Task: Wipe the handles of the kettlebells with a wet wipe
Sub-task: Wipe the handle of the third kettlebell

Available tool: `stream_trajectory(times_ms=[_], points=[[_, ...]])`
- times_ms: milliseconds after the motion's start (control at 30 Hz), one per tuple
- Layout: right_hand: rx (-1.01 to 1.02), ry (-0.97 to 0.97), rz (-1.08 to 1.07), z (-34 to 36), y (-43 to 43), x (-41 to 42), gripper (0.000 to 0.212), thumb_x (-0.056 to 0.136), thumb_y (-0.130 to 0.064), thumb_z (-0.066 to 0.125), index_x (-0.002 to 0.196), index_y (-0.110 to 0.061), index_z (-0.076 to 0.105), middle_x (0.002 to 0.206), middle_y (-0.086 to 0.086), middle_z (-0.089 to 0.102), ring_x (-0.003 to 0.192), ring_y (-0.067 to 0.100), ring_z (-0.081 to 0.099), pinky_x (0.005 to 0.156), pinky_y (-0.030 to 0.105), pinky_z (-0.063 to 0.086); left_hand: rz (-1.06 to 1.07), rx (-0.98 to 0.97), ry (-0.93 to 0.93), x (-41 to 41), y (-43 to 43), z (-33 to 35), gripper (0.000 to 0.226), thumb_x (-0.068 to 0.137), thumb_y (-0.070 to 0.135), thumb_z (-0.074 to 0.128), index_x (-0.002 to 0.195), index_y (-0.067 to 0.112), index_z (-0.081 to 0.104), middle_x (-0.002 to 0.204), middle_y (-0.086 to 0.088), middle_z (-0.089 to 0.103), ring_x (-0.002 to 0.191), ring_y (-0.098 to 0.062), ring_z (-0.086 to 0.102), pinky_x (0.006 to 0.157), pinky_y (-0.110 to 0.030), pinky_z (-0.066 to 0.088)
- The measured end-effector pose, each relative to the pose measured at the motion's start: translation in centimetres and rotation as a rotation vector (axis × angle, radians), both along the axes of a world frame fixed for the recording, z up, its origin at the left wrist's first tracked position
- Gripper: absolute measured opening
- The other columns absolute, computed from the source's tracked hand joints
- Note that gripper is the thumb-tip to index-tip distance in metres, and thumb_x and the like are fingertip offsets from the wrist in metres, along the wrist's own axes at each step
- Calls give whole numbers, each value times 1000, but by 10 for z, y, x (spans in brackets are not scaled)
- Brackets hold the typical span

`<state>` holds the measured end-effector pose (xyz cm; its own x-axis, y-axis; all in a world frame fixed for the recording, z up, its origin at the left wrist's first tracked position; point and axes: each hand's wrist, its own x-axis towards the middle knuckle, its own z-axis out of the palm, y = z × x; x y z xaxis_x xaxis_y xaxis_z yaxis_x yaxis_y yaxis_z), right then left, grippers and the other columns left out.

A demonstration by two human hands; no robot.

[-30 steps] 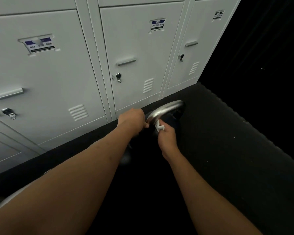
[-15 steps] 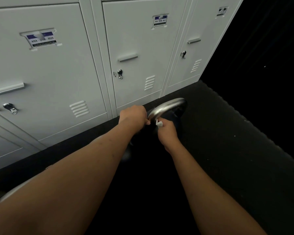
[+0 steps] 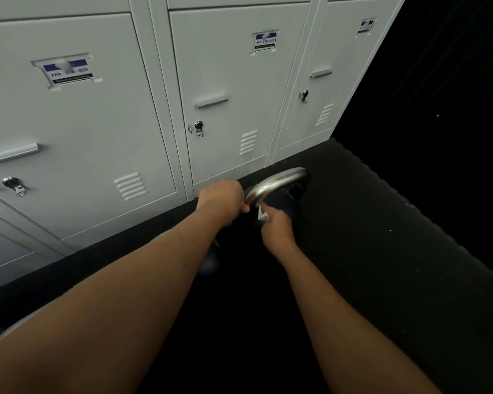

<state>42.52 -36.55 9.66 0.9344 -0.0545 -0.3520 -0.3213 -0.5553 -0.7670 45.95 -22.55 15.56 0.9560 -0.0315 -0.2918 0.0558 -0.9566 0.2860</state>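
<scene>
Here the left hand (image 3: 222, 201) grips the kettlebell handle (image 3: 279, 183) at its near end. The right hand (image 3: 276, 227) pinches a wet wipe (image 3: 262, 214) against the handle, just beside the lockers (image 3: 225, 81).

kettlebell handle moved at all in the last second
No. The kettlebell handle sits just as near the foot of the middle locker as before; only the camera shifted.

Right hand (image 3: 278, 230) pinching crumpled white wet wipe (image 3: 262, 214) has dropped slightly back down near end of curved silver metal kettlebell handle (image 3: 279, 182) after brief rise; more wipe exposed again.
</scene>
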Motion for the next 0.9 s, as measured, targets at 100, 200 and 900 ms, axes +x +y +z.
stream_trajectory(times_ms=[100, 200, 900], points=[[-165, 4, 93, 20, 0, 3, 29, 97, -24, 43, 107, -31, 69, 105, 8, 64, 100, 27, 59, 93, 43, 51, 1, -108, 48, 2, 5, 0, 23, 82, 39, 72, 93, 18, 74, 84, -3, 64, 85, -23, 61, 70, -30, 42], [-349, 43, 145, 43, 4, -12, 26, 100, -24, 46, 110, -21, 70, 107, 11, 64, 96, 26, 58, 89, 41, 52, 93, -386, 113, 2, 19, -7, 18, 86, 22, 70, 87, 5, 74, 76, -9, 68, 73, -24, 63, 71, -30, 50], [-1818, -725, 1066, 11, 6, -22, 67, 103, -37, 19, 153, 4, 2, 162, 25, -3, 145, 44, -23, 105, 65, -27, 166, -630, -55, 12, 41, -30, 33, 100, 12, 43, 130, 11, 58, 125, -9, 64, 105, -24, 66, 93, -39, 53]])
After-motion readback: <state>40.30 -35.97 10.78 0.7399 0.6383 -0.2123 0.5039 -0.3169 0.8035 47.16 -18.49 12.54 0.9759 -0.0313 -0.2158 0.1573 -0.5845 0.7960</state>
